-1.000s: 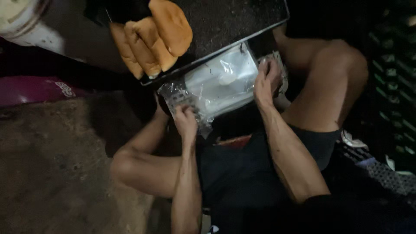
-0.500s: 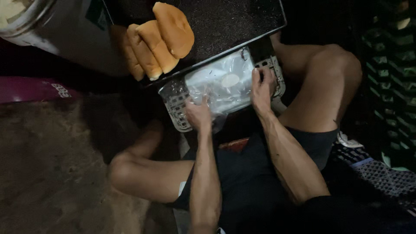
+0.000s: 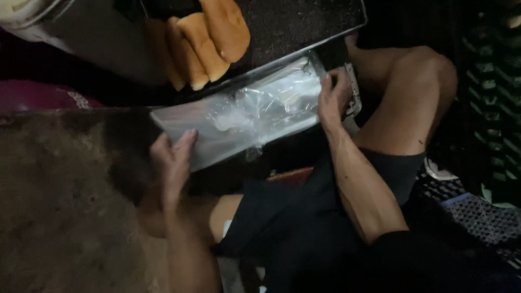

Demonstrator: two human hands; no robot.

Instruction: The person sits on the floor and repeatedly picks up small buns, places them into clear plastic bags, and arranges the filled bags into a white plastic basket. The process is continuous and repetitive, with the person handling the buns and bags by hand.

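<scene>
A clear plastic bag (image 3: 244, 111) is stretched out flat between my two hands above my lap. My left hand (image 3: 172, 163) grips its near-left end, fingers over the edge. My right hand (image 3: 334, 97) holds the right end, pressed near a white perforated basket (image 3: 354, 92) that is mostly hidden behind it. Just beyond the bag lies a dark metal baking tray (image 3: 304, 27) with several golden long bread rolls (image 3: 209, 40) lined up at its left side.
A large metal pot (image 3: 81, 38) stands at the top left beside a purple object (image 3: 38, 97). Bare concrete floor (image 3: 59, 217) fills the lower left. My bent knee (image 3: 418, 81) rises at right, with dark crates (image 3: 488, 108) beyond it.
My left hand has pulled the bag's left end outward and toward me, so the bag is now stretched long and flat. The right hand stayed by the basket.
</scene>
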